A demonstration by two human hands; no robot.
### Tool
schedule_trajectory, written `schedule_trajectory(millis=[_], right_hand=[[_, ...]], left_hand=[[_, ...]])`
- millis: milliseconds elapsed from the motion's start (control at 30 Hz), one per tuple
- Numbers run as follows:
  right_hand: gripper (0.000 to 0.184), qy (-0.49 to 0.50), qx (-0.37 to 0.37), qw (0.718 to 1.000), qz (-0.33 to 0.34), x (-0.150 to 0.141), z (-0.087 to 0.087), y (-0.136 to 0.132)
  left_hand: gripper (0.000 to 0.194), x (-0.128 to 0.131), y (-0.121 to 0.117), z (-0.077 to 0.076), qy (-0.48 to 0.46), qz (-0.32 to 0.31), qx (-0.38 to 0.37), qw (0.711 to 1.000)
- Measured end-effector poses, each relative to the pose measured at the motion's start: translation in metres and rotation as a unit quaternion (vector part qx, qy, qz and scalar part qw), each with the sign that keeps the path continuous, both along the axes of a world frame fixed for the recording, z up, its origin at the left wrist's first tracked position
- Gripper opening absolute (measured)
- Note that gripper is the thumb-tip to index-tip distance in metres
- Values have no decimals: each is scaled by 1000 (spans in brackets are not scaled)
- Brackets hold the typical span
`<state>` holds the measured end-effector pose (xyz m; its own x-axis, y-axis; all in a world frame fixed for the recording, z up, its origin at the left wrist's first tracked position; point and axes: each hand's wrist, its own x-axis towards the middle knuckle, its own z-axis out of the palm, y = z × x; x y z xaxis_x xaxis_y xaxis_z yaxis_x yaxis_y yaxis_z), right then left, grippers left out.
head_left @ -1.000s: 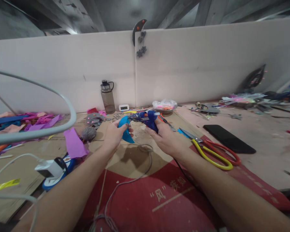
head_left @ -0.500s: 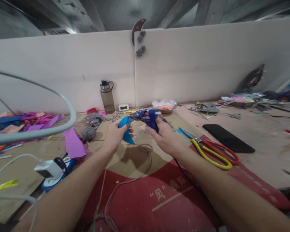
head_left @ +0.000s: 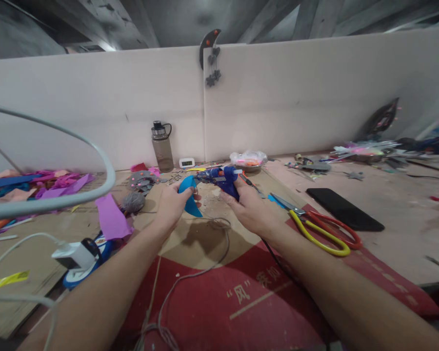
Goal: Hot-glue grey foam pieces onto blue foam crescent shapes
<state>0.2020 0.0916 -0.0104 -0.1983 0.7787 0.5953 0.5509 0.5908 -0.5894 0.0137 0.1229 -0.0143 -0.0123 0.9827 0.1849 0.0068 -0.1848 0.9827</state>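
Observation:
Pinched between the thumb and fingers of my left hand [head_left: 171,202] is a curved piece of blue felt [head_left: 190,202], its lower tip hanging down. My right hand [head_left: 247,207] is wrapped round the handle of a blue glue gun [head_left: 225,179]. The gun points left, with its nozzle at the upper edge of the felt; I cannot tell whether they touch. A white glue stick pokes out of the gun's back end. Both hands are above the cardboard, and grey yarn [head_left: 219,224] lies under them.
Red-and-yellow-handled scissors [head_left: 320,229] and a black phone [head_left: 346,208] lie at the right. A water bottle [head_left: 163,148] and small clock [head_left: 187,162] stand by the wall. Left are felt scraps [head_left: 113,217], a yarn ball [head_left: 133,201], a power strip [head_left: 82,273] and a looping grey tube [head_left: 106,170].
Hardly anything differs. The blue felt has tilted slightly and shifted a touch left in my left hand, while the glue gun stays at its edge.

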Motion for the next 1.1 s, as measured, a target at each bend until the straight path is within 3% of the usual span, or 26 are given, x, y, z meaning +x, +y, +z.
schedule_trajectory(millis=[567,1100], right_hand=[[28,-3,-8,1000,5,-1,1,-2],[31,12,-1,1000,-26,3,3,1]], left_hand=[[17,-2,0,2,-1,13,-6,1000],[16,3,-4,2,-7,-23,-12,1000]])
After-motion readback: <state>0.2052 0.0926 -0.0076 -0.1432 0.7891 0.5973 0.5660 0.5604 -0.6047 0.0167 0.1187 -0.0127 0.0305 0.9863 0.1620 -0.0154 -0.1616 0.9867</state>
